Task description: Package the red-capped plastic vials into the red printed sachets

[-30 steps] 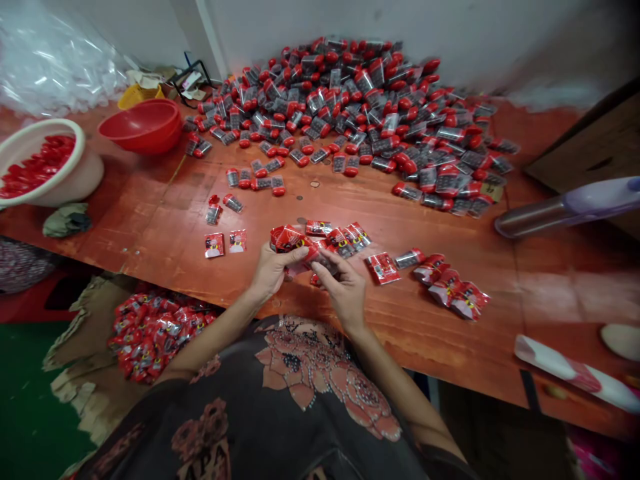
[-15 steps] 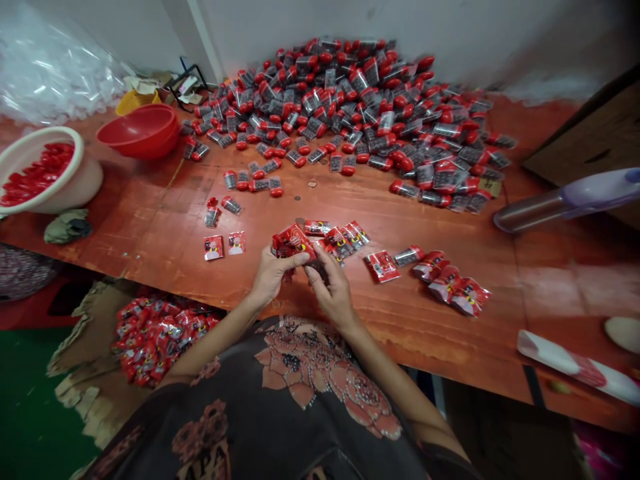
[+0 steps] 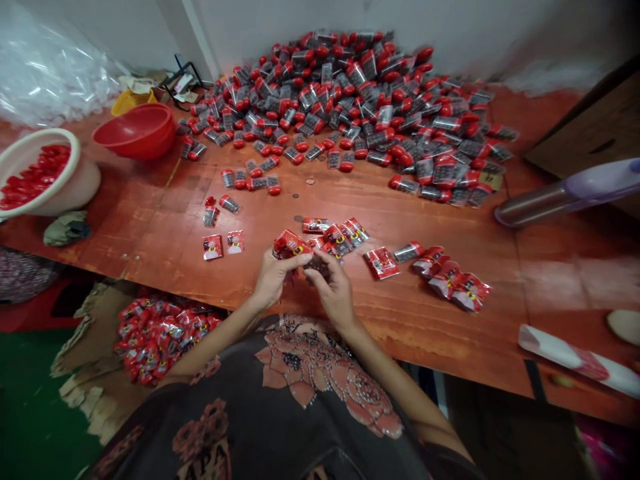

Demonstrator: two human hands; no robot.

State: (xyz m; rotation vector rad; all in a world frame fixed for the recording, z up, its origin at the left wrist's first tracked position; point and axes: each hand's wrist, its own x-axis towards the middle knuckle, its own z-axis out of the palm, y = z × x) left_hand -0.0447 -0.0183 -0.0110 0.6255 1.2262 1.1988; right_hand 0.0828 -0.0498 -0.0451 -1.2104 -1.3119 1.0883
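Over the near part of the table, my left hand [image 3: 271, 279] is closed on a red printed plastic packet [image 3: 290, 244]. Close beside it, my right hand [image 3: 334, 288] pinches a small clear container with dark contents [image 3: 318, 265] at the packet's edge. Fingers partly hide the container, so I cannot tell how far it sits inside the packet. Just beyond my hands lies a group of red packets [image 3: 345, 237]. To the right are a flat red packet [image 3: 383, 262], a loose dark-filled container [image 3: 409, 251] and several plump packets [image 3: 453, 280].
A big heap of red-capped containers [image 3: 345, 100] covers the table's back. At left stand a white tub [image 3: 80, 175] of red caps and a red bowl [image 3: 137, 130]. A box of packets [image 3: 163, 337] sits below the edge. A purple-handled tool [image 3: 570, 193] lies at right.
The packet's opening edge has shifted slightly in my hands, and more of the dark-filled container shows in my right fingers. The whole view has moved a little; the table items lie as before.
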